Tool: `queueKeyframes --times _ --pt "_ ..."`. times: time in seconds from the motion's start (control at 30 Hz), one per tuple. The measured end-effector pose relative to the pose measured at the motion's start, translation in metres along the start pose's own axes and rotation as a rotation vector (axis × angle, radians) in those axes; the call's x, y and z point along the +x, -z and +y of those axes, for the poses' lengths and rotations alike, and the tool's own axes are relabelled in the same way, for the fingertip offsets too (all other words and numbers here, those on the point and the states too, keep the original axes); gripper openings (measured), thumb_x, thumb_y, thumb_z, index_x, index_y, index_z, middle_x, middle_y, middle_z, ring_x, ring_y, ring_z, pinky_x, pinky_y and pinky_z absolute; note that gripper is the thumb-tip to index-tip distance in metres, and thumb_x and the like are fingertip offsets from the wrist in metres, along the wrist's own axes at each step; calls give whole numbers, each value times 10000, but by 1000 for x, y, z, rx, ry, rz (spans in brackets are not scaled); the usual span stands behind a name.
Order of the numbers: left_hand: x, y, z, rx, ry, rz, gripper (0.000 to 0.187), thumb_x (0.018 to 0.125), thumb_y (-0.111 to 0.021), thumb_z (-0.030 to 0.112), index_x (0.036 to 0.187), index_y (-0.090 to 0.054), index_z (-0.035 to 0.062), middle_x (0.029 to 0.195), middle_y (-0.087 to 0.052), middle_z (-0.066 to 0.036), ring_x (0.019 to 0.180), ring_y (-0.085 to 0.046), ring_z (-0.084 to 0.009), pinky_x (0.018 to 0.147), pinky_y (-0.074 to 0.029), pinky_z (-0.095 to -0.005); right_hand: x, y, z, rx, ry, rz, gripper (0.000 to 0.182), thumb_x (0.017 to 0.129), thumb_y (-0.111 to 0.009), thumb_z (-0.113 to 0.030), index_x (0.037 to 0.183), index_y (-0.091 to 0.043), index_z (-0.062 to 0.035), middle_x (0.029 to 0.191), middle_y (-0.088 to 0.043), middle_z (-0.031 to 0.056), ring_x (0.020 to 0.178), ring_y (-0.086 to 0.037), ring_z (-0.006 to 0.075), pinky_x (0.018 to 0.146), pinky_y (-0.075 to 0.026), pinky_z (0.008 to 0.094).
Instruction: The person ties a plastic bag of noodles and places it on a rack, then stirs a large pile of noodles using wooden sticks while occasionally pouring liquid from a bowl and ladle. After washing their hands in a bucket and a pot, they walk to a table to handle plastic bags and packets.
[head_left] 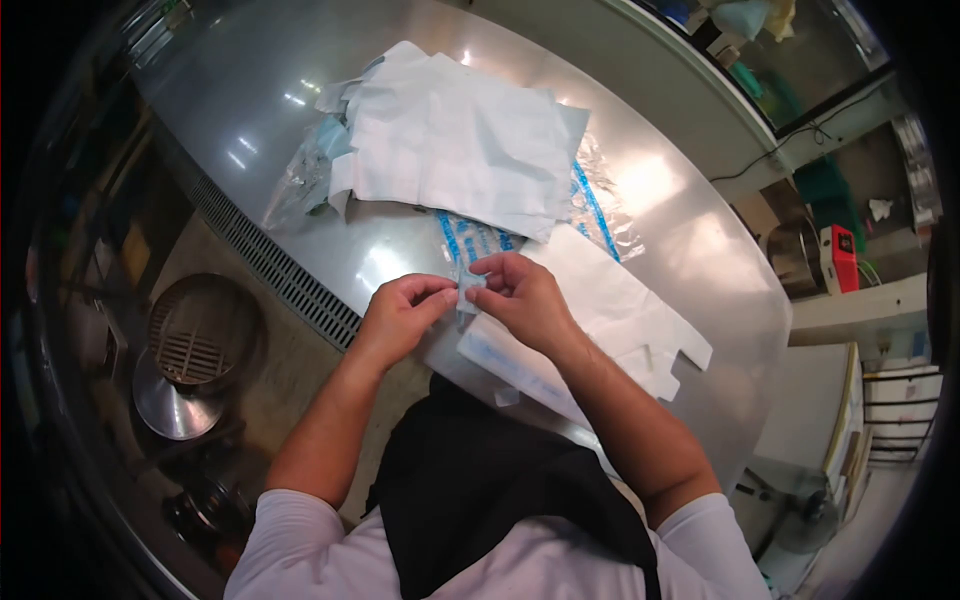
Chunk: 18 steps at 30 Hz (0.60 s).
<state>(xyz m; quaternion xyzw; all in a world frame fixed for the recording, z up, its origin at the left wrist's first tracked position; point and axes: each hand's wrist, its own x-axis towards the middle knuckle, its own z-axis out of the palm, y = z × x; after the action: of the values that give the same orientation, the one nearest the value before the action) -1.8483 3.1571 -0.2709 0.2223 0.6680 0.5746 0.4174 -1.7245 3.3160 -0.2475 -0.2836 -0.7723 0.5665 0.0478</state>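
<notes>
My left hand [402,318] and my right hand [524,302] meet near the front edge of the steel table. Between them is a thin, pale bluish-white strip of film [467,290], pinched by the fingertips of both. Under my right hand and forearm lies a flat white bag [610,300] with a notched end, like a vest-style carrier bag. A crumpled stack of white bags [450,140] sits just beyond my hands. Clear plastic wrapping with blue print [594,205] pokes out from beneath that stack.
The steel table [240,60] has rounded edges. A floor drain grate [275,255] runs along its left side. Round metal pans [178,400] stand lower left. At the right are a red device [840,258] on a ledge and a white cabinet [800,410].
</notes>
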Motion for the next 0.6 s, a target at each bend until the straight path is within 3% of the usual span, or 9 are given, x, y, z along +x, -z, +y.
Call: queueKeyframes --times 0.2,0.3,0.6 --pt "12 -11 -2 -80 -92 -9 198 838 -778 113 976 -669 22 862 -677 -13 775 -600 -68 712 -491 -223 -1 9 4 159 7 26 290 860 -751 -129 1102 -642 -11 847 -638 7 765 -594 70 675 -500 234" --pt "12 -16 6 66 -102 -34 238 820 -795 86 994 -648 16 884 -674 -28 795 -608 -74 727 -497 -223 -4 11 1 243 -17 34 279 864 -744 -110 1095 -637 2 893 -665 33 789 -613 80 697 -513 235" --pt "15 -25 4 -118 -87 -27 335 853 -754 71 1129 -584 -15 1001 -670 -81 857 -638 -110 801 -532 -257 -1 16 5 322 18 -45 298 877 -719 -97 1142 -645 17 1004 -703 89 848 -655 115 774 -547 258"
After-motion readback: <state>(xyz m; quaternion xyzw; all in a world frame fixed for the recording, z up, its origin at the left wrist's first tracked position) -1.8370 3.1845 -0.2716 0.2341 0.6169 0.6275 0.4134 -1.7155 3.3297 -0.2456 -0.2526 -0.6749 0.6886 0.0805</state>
